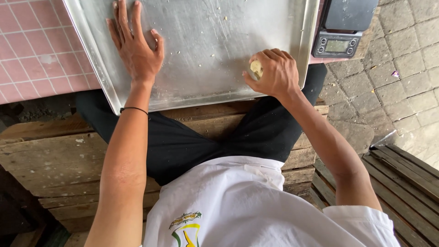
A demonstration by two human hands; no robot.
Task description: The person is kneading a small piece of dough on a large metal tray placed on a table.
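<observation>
Dough piece gripped at near right corner of metal tray.
Right hand (273,73) curls closed around pale dough piece (256,68), pressing it on metal tray (206,55); left hand (136,45) lies flat, fingers spread, holding nothing, far left.

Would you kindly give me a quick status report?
Left hand flat on metal tray. Right hand closed on dough piece. Nothing in the way.

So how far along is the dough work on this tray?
Early or between pieces. The metal tray holds only crumbs, no shaped pieces. The right hand cups one small dough lump; the left hand lies flat on the tray. The scale sits empty beside it.
</observation>
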